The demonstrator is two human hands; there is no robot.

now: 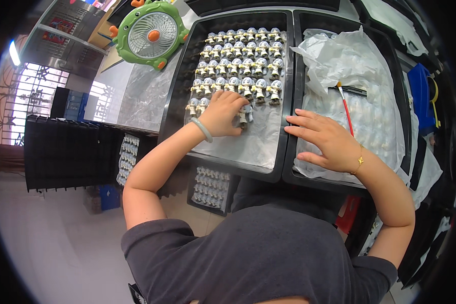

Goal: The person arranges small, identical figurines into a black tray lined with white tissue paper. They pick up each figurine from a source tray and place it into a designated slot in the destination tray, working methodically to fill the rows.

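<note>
Head view: left hand grips a figurine in the nearest row of the left tray.
Left hand [219, 115]: thumb and fingers pinch one figurine [245, 117], which sits inside the black left tray [228, 165], below four fuller rows of figurines [233, 66]. Right hand [323, 140]: fingers spread, palm down above the right tray [319, 185], fingertips by the adjoining rims (contact there cannot be told). Red-handled brush [347, 114] lies on white sheeting [329, 58].

Right of one fan [153, 35], two hands [222, 115] [325, 143] and one brush [346, 110] are showing, the nearest tray [258, 147] holding five figurine rows [234, 67].
</note>
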